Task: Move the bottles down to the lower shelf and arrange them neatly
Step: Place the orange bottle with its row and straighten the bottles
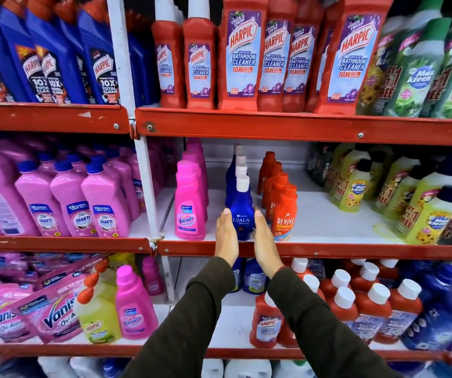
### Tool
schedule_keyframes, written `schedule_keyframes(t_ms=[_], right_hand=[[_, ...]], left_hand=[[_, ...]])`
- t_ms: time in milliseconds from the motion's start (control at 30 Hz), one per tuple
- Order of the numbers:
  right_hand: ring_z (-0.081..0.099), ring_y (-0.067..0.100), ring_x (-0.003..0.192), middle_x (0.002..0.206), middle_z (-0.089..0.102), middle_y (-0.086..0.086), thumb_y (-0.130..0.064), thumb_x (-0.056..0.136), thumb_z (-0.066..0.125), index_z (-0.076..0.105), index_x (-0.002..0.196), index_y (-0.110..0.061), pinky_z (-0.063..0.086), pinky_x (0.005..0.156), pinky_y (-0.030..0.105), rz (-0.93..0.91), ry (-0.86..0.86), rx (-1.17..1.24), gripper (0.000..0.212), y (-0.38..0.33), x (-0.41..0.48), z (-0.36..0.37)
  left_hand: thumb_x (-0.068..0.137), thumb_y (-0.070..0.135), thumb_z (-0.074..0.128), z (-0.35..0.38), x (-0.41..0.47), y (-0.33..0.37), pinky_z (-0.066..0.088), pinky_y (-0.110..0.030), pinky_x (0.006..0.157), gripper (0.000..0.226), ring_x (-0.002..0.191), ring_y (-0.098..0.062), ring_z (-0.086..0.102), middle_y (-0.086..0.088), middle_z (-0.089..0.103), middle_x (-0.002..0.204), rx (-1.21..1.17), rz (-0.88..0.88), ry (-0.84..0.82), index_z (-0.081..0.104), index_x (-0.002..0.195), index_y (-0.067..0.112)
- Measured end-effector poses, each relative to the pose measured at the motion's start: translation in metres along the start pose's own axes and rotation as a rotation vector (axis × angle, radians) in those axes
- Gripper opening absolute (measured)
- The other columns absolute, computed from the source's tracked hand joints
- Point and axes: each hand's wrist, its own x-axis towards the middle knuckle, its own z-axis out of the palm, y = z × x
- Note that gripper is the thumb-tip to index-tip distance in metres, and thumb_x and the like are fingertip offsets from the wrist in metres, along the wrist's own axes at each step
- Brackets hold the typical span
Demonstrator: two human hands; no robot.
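Note:
A row of dark blue Ujala bottles [242, 211] with white caps stands front to back on the middle shelf [328, 251]. My left hand [226, 236] lies flat against the front bottle's left side and my right hand [265, 240] against its right side, fingers straight, palms facing each other. The bottle stands upright at the shelf's front edge. A row of pink Vanish bottles [190, 211] stands to its left and a row of orange Revive bottles [283, 214] to its right. Red Harpic bathroom cleaner bottles [242, 53] fill the shelf above.
The lower shelf [233, 351] holds red Harpic bottles [267, 323] with white caps on the right and a pink Vanish bottle [134, 309] on the left. Bare white shelf shows right of the Revive row. Yellow-green Max Kleen bottles [423, 214] stand far right.

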Motion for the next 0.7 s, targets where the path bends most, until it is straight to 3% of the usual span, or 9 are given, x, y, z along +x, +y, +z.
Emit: schedule_keyframes(t_ms=[100,200,267,333,433,533,567,633,700], right_hand=[[0.044,0.006,0.140,0.157,0.040,-0.006,-0.048,0.106,0.032,0.035,0.152,-0.030,0.039,0.100,0.009,-0.064,0.071,-0.045,0.050,0.001,-0.003,0.000],[0.037,-0.008,0.136,0.150,0.035,-0.010,-0.044,0.107,0.032,0.040,0.147,-0.034,0.035,0.091,-0.005,-0.188,0.184,-0.095,0.042,0.000,-0.011,0.005],[0.042,-0.014,0.130,0.142,0.039,-0.010,-0.045,0.106,0.033,0.047,0.139,-0.036,0.040,0.097,0.002,-0.235,0.187,-0.070,0.038,0.001,-0.018,0.013],[0.043,-0.005,0.134,0.143,0.043,-0.010,-0.048,0.104,0.035,0.050,0.138,-0.036,0.042,0.107,0.014,-0.241,0.137,-0.045,0.039,0.001,-0.025,0.026],[0.040,0.005,0.142,0.153,0.043,-0.010,-0.058,0.099,0.034,0.044,0.147,-0.032,0.033,0.119,0.029,-0.169,0.010,-0.032,0.056,0.000,-0.030,0.052],[0.022,0.015,0.154,0.167,0.024,-0.005,-0.058,0.101,0.028,0.025,0.158,-0.028,0.018,0.127,0.041,-0.008,-0.106,-0.005,0.065,-0.004,-0.024,0.076],[0.022,0.014,0.154,0.168,0.020,-0.004,-0.056,0.102,0.025,0.021,0.159,-0.027,0.017,0.127,0.037,0.043,-0.134,0.002,0.064,-0.005,-0.021,0.082],[0.040,0.006,0.142,0.162,0.032,-0.003,-0.053,0.105,0.021,0.022,0.159,-0.023,0.032,0.114,0.019,0.124,-0.187,0.001,0.062,-0.006,-0.015,0.092],[0.054,-0.005,0.116,0.143,0.050,-0.002,-0.054,0.105,0.019,0.032,0.155,-0.021,0.042,0.093,0.010,0.153,-0.240,0.001,0.061,-0.006,-0.010,0.099]], left_hand=[[0.110,0.046,0.024,-0.002,-0.005,0.000,0.020,-0.041,0.129,0.060,0.156,-0.014,0.023,-0.003,0.025,0.170,0.089,0.069,0.008,0.022,0.163,0.018],[0.111,0.042,0.025,-0.010,-0.013,-0.003,0.024,-0.019,0.119,0.052,0.143,0.005,0.028,0.004,0.035,0.163,0.196,0.241,0.097,0.030,0.159,0.024],[0.110,0.039,0.027,-0.018,-0.020,-0.001,0.035,-0.010,0.109,0.046,0.128,0.012,0.042,0.004,0.051,0.142,0.225,0.374,0.217,0.044,0.151,0.025],[0.108,0.037,0.028,-0.029,-0.023,0.003,0.034,-0.011,0.108,0.045,0.125,0.007,0.045,0.004,0.052,0.134,0.242,0.465,0.336,0.050,0.145,0.024],[0.107,0.039,0.027,-0.052,-0.019,0.010,0.029,-0.015,0.112,0.048,0.135,-0.006,0.041,0.006,0.042,0.144,0.204,0.522,0.441,0.045,0.149,0.021],[0.110,0.037,0.027,-0.076,-0.005,0.020,0.025,-0.003,0.109,0.051,0.139,-0.003,0.033,0.001,0.032,0.155,0.129,0.439,0.492,0.036,0.155,0.016],[0.111,0.037,0.025,-0.085,0.004,0.020,0.023,-0.006,0.113,0.052,0.143,-0.005,0.031,-0.001,0.029,0.160,0.118,0.357,0.465,0.033,0.157,0.014],[0.111,0.047,0.021,-0.100,0.019,0.024,0.023,-0.030,0.127,0.061,0.152,-0.019,0.031,-0.009,0.030,0.167,0.034,0.146,0.323,0.030,0.161,0.012],[0.108,0.055,0.018,-0.110,0.028,0.028,0.037,-0.048,0.122,0.067,0.141,-0.029,0.051,-0.017,0.052,0.152,-0.088,-0.002,0.181,0.044,0.153,0.012]])
